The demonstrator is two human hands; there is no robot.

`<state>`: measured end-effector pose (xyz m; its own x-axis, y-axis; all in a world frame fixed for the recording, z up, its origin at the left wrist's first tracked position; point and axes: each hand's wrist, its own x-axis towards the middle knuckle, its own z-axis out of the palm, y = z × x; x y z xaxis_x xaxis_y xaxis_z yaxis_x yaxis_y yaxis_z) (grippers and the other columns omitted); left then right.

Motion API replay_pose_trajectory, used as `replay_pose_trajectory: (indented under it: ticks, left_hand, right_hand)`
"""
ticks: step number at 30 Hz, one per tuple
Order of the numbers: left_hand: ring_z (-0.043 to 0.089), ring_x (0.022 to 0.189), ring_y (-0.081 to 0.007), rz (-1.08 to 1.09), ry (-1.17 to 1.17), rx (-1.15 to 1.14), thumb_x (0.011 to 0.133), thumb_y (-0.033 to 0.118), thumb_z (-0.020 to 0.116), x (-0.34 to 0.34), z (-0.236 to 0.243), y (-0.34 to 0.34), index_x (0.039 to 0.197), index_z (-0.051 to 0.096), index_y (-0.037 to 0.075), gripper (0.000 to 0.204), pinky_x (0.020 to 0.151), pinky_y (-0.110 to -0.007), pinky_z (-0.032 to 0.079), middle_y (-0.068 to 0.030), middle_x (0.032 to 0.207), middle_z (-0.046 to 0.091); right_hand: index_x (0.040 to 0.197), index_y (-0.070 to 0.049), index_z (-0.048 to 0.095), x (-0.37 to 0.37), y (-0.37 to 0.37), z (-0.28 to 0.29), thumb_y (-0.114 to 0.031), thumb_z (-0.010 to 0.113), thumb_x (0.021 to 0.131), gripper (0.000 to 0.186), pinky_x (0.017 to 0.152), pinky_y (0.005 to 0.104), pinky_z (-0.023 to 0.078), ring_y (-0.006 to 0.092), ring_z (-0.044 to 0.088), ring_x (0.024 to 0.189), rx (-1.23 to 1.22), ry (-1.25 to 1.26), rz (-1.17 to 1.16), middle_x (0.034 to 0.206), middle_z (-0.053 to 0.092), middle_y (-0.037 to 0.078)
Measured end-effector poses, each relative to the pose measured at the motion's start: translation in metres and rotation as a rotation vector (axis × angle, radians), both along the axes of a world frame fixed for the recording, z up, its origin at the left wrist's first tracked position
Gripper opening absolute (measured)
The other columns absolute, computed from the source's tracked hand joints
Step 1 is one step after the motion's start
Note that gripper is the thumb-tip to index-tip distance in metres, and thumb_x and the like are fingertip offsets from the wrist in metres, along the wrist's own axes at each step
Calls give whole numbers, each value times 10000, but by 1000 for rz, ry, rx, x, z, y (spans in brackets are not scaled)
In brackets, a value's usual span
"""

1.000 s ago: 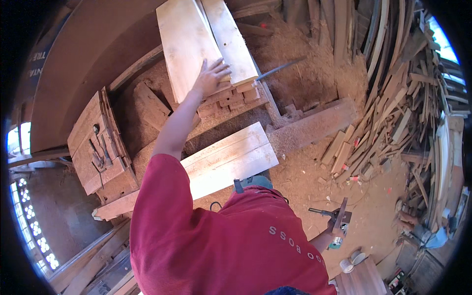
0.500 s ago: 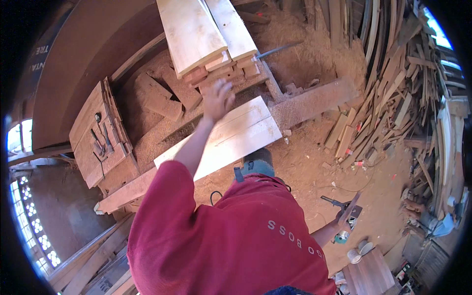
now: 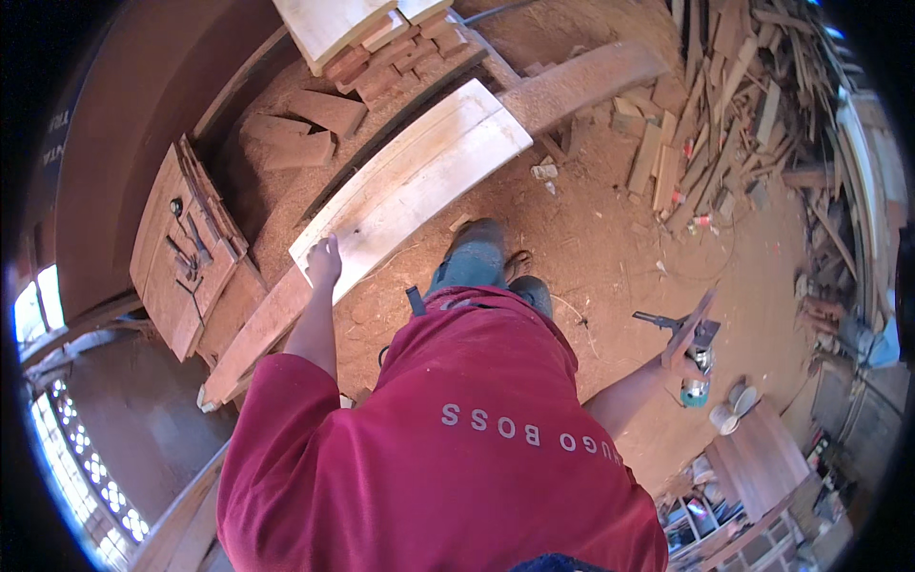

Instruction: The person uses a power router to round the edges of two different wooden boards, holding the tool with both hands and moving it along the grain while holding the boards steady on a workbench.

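A pale wooden board [image 3: 410, 191] lies at a slant on the long reddish plank of the workbench [image 3: 250, 338]. At its near-left end, my left hand [image 3: 325, 260] is closed on the near edge, with the fingertips partly hidden. Out to the right, my right hand [image 3: 679, 366] grips a handheld router [image 3: 701, 360], well away from the board. The router has a teal and silver body, a flat base and a dark guide rod sticking out to the left.
Pale boards [image 3: 334, 24] are stacked on wood blocks at the far side. Hand tools lie on a panel [image 3: 181, 276] at left. Offcuts [image 3: 734, 105] are heaped at the far right. White tubs [image 3: 724, 418] stand at the lower right. Sawdust covers the floor [image 3: 591, 248].
My left hand has come back from beside the board stack to the near-left end of the pale board. The router has shifted slightly right in my right hand, as the whole view moved.
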<state>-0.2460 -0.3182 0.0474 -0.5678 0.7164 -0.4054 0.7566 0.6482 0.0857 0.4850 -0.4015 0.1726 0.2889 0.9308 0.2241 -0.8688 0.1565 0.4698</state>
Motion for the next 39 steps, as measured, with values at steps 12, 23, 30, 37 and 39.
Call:
replay_pose_trajectory:
  ticks: [12,23,30,37,39]
  left_hand:
    - [561,1307,-366,-539,-124,145,1043,535,451,-11,15,139,1311,660,153,510,1132,-578,368,-143,1397,618]
    - [656,1179,-408,-638,-253,142,947,706,522,11,-63,198,1451,489,121,773,995,-581,496,-212,1258,678]
    - [724,992,-409,-740,-327,172,927,751,526,-3,-65,191,1304,592,101,754,851,-567,550,-192,947,762]
    - [724,981,-416,-700,-291,218,933,748,516,-53,-75,140,1337,590,117,753,858,-549,549,-190,955,765]
    - [723,985,-416,-667,-300,223,935,745,517,-53,-72,135,1347,594,128,745,868,-547,545,-182,978,766]
  right_hand:
    - [1590,116,109,-115,-74,-5,-483,786,639,1313,1262,599,254,448,253,1534,-953,-301,-678,1649,220,324]
    - [1308,26,540,-394,-48,-70,-395,687,927,586,810,464,598,309,683,954,-1879,-840,-905,1149,657,172]
    - [1308,66,532,-555,-22,-147,-191,792,888,557,932,427,548,264,646,1060,-1842,-1082,-975,1266,623,177]
    - [1333,36,487,-636,-22,-172,-194,860,836,663,963,380,516,215,617,1087,-1653,-1413,-798,1231,617,130]
    - [1271,28,534,-650,-23,-178,-184,877,812,611,942,371,524,204,634,1054,-1611,-1420,-764,1196,638,129]
